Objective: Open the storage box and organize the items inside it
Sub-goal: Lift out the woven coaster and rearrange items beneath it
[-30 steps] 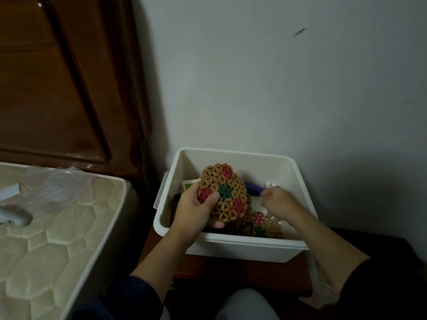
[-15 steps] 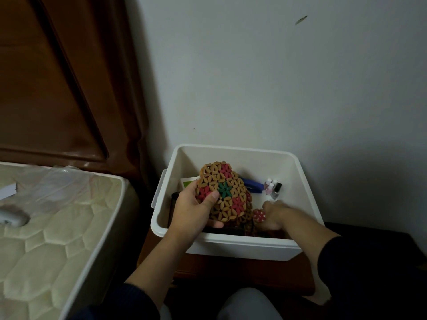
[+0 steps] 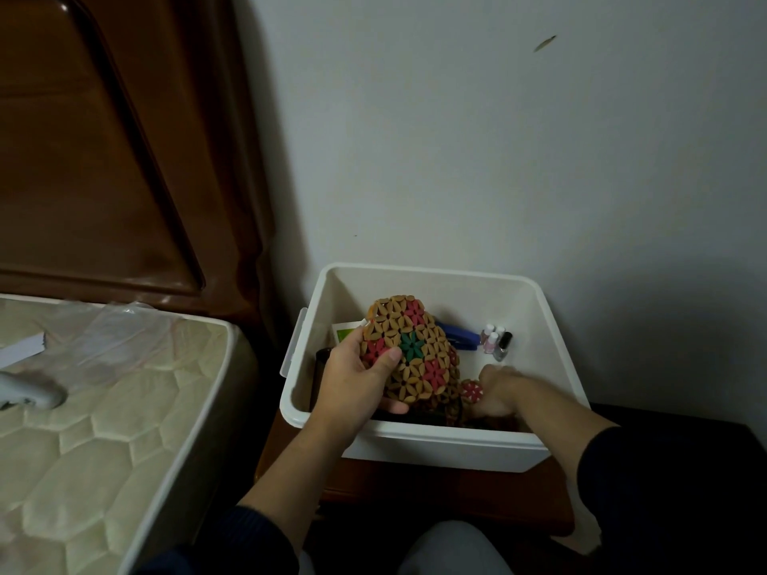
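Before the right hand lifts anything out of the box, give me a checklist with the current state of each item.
1. Box open, lid off: ok, white storage box has no lid on it.
2. Left hand grips the woven mat: ok, held upright.
3. Right hand has a firm hold on the small red woven piece: cannot tell.
4. Nail polish bottles upright: ok.
5. Bottles clear of the right hand: ok, they stand behind it.

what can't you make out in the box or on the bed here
- Head view: what the right hand holds low in the storage box; near wall and woven mat hide it.
- Dark item beside the left hand: mostly covered.
- Nail polish bottles: labels too small.
- Grey object on the mattress: blurred, cut by the edge.
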Demonstrator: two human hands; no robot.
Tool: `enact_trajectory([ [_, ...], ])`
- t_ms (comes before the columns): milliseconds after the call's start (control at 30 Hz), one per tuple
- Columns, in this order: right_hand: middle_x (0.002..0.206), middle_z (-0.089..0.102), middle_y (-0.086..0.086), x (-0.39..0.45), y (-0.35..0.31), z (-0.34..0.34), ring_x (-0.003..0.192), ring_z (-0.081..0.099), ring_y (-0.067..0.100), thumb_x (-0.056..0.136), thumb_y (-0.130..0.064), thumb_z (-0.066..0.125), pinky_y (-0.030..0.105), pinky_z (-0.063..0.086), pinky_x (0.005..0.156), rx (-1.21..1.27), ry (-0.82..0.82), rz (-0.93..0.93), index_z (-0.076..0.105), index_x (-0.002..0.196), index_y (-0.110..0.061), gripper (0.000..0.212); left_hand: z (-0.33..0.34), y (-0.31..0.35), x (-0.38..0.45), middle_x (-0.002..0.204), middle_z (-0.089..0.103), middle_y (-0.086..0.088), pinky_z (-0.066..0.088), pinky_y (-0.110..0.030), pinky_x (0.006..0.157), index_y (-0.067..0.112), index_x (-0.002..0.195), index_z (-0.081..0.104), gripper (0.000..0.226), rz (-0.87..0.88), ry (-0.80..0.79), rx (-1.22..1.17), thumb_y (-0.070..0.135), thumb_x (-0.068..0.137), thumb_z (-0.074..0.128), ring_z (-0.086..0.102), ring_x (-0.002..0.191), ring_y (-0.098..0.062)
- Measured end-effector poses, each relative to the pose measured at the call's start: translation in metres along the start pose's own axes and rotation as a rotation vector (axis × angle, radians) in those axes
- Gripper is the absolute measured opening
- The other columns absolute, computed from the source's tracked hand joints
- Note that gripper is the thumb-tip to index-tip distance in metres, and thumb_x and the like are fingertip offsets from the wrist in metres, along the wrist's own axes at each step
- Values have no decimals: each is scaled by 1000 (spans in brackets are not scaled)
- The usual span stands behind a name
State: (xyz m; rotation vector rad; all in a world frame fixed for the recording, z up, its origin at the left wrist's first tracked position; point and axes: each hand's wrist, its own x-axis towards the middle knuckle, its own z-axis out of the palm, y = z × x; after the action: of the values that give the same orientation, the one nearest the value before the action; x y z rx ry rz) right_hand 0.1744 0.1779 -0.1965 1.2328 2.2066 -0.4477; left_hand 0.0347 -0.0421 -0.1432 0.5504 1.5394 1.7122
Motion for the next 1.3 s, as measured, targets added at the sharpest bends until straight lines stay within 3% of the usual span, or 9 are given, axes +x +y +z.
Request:
enact_trajectory([
  [267,153,45,18,-7,-6,-3,141,43,35,99,-59,57,40,39,114,-147,67,4,45,151,-11,72,-1,-2,2,122,75,-5,65,-37,53,20,134,60,32,-3,-6,-4,16,102,67,80,92,-31],
  [433,119,64,6,-12,-6,-7,105,64,20,100,-31,68,26,48,69,-95,50,6,60,128,-13,34,-1,-1,1,122,74,-5,64,-37,53,20,134,61,32,4,-8,8,16,102,67,80,92,-30],
  [567,108,63,4,-21,-4,-16,87,59,18,95,-20,71,30,48,74,0,186,94,55,140,-15,48,0,0,1,122,74,-5,64,-35,53,20,133,61,32,-1,-2,12,17,103,67,81,90,-30],
  [667,83,58,0,-35,-2,-30,68,54,15,95,-21,65,30,45,62,53,366,90,66,114,-16,20,0,0,0,123,74,-6,64,-36,53,20,134,60,32,0,0,15,16,103,67,80,91,-30],
  [867,80,66,-4,-82,17,-67,69,64,13,89,-44,74,25,48,55,345,556,-77,69,87,-26,19,1,4,-3,121,73,-5,64,-36,53,20,131,59,29,20,36,39,18,103,66,80,88,-29],
  [967,83,78,-1,-107,26,-73,73,74,19,85,-41,85,34,62,64,813,646,-272,78,82,-21,21,2,6,-4,121,72,-5,65,-38,54,18,131,59,28,25,51,25,16,103,65,80,90,-28],
  [1100,114,79,16,-120,17,-60,106,77,34,91,-42,81,50,64,87,1571,251,-554,82,110,-14,35,-1,4,-6,116,76,-5,65,-38,53,19,128,60,26,29,29,4,15,103,65,80,90,-30],
  [1200,131,72,18,-114,-1,-43,123,70,35,97,-45,72,53,54,101,1734,-1,-587,77,123,-11,43,-3,5,-5,117,77,-9,65,-39,54,19,132,60,30,-1,-49,-58,14,103,66,79,92,-36],
  [1300,135,70,16,-109,-24,-31,127,67,31,97,-47,71,48,53,102,1699,-47,-615,73,131,-11,50,-5,10,-7,120,77,-12,65,-39,54,24,133,62,36,-45,-157,-97,23,98,70,78,95,-41],
])
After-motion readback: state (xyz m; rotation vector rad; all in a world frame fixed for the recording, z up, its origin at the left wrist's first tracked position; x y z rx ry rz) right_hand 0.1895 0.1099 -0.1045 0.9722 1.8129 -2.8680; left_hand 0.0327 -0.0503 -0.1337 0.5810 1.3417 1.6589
